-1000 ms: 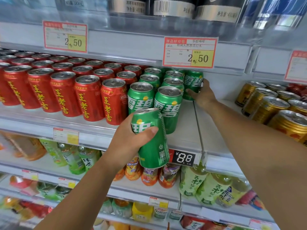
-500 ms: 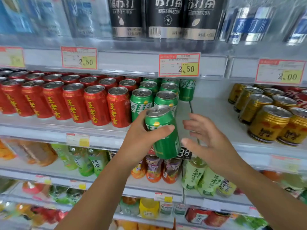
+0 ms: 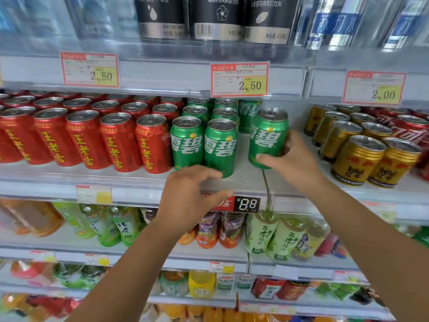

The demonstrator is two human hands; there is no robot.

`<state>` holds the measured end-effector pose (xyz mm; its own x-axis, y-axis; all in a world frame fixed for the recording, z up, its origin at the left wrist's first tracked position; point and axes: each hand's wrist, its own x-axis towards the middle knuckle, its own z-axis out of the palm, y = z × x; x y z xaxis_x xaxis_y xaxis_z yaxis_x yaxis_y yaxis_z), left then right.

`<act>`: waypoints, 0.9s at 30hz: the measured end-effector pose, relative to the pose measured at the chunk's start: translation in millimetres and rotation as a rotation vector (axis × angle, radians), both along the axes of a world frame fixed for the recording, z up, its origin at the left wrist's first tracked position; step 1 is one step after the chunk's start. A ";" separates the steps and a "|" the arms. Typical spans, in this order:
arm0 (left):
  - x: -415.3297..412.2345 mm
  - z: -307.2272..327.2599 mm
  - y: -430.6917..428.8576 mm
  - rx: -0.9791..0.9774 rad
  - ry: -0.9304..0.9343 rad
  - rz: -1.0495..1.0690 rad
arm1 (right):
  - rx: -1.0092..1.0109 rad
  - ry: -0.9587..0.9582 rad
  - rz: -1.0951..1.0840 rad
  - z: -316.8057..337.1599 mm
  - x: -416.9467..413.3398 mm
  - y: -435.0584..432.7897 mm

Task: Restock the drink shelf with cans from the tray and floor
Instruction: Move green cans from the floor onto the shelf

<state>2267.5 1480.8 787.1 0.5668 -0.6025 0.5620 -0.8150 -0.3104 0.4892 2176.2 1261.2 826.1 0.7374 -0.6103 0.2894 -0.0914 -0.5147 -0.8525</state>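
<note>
Green can: the green can [image 3: 268,138] is in my right hand [image 3: 294,159], over the bare strip of the drink shelf [image 3: 246,182]. It leans slightly, and I cannot tell whether its base touches the board.
Right hand: my thumb lies across the can's lower front and my fingers wrap its right side.
Left hand: at 7 o'clock from the can, before the shelf lip, my left hand [image 3: 192,198] is loosely curled, holds nothing and is apart from the right.
Open room: the shelved green cans [image 3: 220,147] stand at 9 o'clock and the gold cans [image 3: 357,156] at 3 o'clock. The can sits in the white gap between them.
Edges: a black price tag [image 3: 247,203] sits on the lip at 6 o'clock.
Materials: smooth printed metal cylinders with dull silver lids.
Look: green body, white characters, a yellow dot.
Further out: red cans [image 3: 120,140] fill the shelf at 9 o'clock.
</note>
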 end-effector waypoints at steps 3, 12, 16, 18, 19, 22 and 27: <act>10.9 -23.9 -0.2 0.060 -0.154 0.040 | -0.061 0.079 -0.010 8.7 23.9 -19.3; 15.3 -33.2 -7.1 -0.019 -0.176 0.031 | 0.041 0.105 -0.021 -2.5 77.8 -54.2; 16.1 -35.4 -7.6 -0.040 -0.178 0.019 | 0.091 0.084 -0.031 -1.8 87.6 -55.3; 17.5 -37.2 -8.3 -0.051 -0.189 0.018 | 0.095 0.081 -0.028 -4.0 91.7 -55.7; 18.0 -37.7 -8.4 -0.054 -0.199 0.018 | 0.100 0.079 -0.021 -6.5 94.2 -56.8; 18.5 -38.0 -8.5 -0.061 -0.213 0.017 | 0.112 0.081 -0.009 -9.7 95.7 -54.8; 16.9 -37.0 -8.7 -0.062 -0.206 0.018 | 0.104 0.129 0.015 -7.5 97.0 -55.8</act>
